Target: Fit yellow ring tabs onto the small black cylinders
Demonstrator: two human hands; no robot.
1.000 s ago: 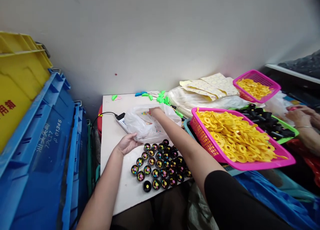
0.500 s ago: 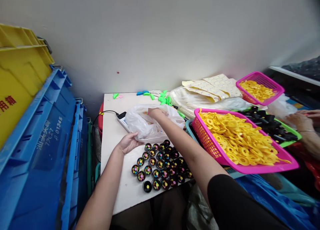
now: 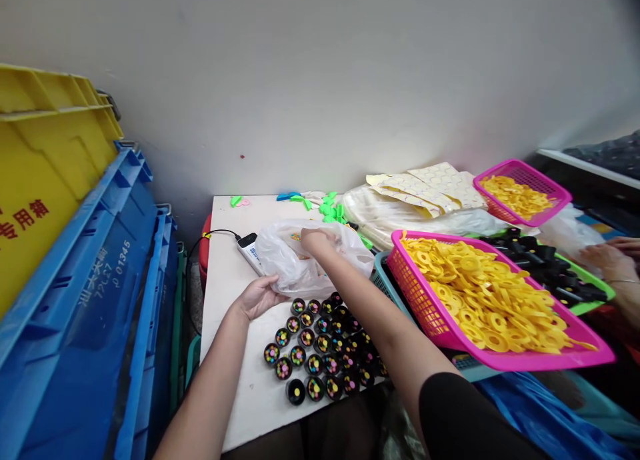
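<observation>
A thin white plastic bag [image 3: 290,277] lies with its mouth spread on the white table, small coloured beads showing inside. My left hand [image 3: 260,296] pinches the near left edge of the bag, thumb above and fingers beneath. Inside the bag's mouth rests my right hand [image 3: 319,241]; its fingers are hidden, so whatever they hold does not show. In front of the bag stand several black round cups [image 3: 315,365] in rows. Most contain coloured beads, while one cup [image 3: 295,392] at the near left corner shows a single yellow piece in it.
A pink basket [image 3: 500,361] of yellow ring-like parts stands right of my forearm, another pink basket [image 3: 523,173] behind it. A power bank [image 3: 249,252] with a cable lies left of the bag. Blue crates [image 3: 90,273] line the left. A co-worker's hand [image 3: 603,260] appears far right.
The view has shifted, so the scene sits slightly lower. My right hand is still in the bag, and my left hand still holds its edge.
</observation>
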